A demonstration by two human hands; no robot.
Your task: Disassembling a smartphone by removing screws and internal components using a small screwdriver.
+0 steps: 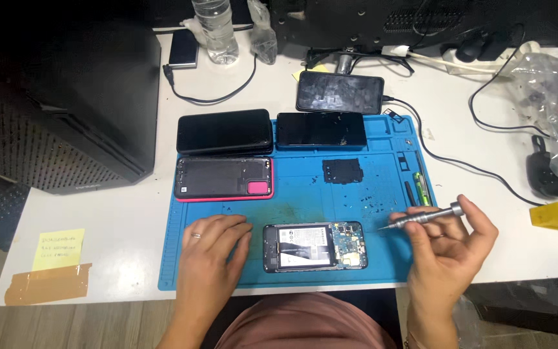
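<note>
1. We're looking at a small dark smartphone with its back cover off, battery and green circuit board showing (pixel 314 246). It's lying flat near the front edge of the blue silicone repair mat (pixel 298 200), right between both hands.
2. We're pinching a slim grey metal precision screwdriver (pixel 422 217) in our right hand (pixel 448 249), fingers closed round the shaft, tip hanging just off the phone's board end and not touching it.
3. Our left hand (pixel 213 249) is resting palm-down on the mat, fingers loosely together, fingertips just beside the phone's left edge.
4. Best bet, we reckon: keep that left hand bracing the phone, seat the tip square before turning, and mind the tiny dark screws scattered on the mat (pixel 369 201).
5. Further out we're seeing a pink-edged opened phone (pixel 223 178), three black phones behind it, and a yellow sticky note (pixel 58 249) on the white desk.
</note>
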